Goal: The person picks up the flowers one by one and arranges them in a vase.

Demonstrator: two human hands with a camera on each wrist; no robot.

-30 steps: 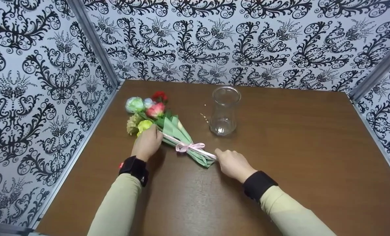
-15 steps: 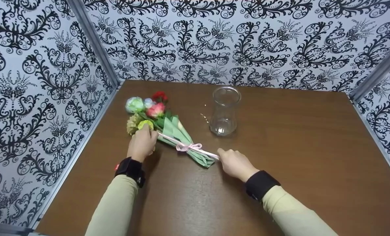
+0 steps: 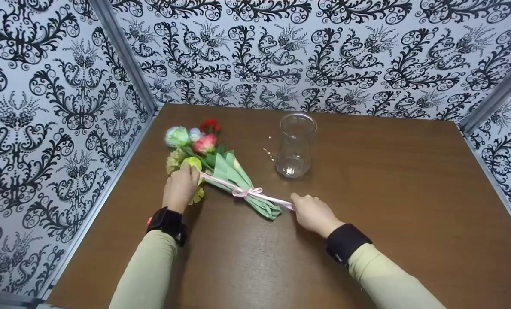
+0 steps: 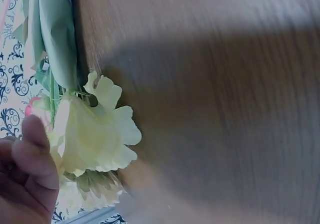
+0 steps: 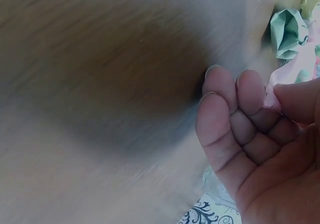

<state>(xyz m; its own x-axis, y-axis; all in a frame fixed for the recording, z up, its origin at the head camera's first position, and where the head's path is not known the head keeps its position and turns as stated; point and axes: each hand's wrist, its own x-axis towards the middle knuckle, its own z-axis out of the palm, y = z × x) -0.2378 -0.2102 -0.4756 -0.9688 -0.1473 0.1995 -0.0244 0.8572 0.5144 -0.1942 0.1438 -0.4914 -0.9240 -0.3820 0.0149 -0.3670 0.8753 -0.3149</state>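
Observation:
A bouquet in green wrapping paper (image 3: 232, 169) lies slanted on the table, its blossoms at the far left and its wrapped end toward the middle. A pink ribbon (image 3: 240, 192) is tied round it in a bow. My left hand (image 3: 181, 185) pinches one ribbon tail beside the yellow flower (image 4: 97, 134). With thumb and forefinger my right hand (image 3: 316, 214) pinches the other tail, to the right of the wrapped end; the right wrist view shows the pink ribbon end (image 5: 272, 98) between them. Both tails run taut from the small bow.
A clear glass vase (image 3: 294, 148) stands upright behind the bouquet, near the middle of the brown table (image 3: 388, 180). Small light specks (image 3: 269, 155) show just left of it. Patterned walls (image 3: 345, 56) border the table at the back and both sides.
My left hand has moved left and slightly down, my right hand slightly right, each pulling its ribbon tail outward. The bow loops have become smaller. The vase has stayed put.

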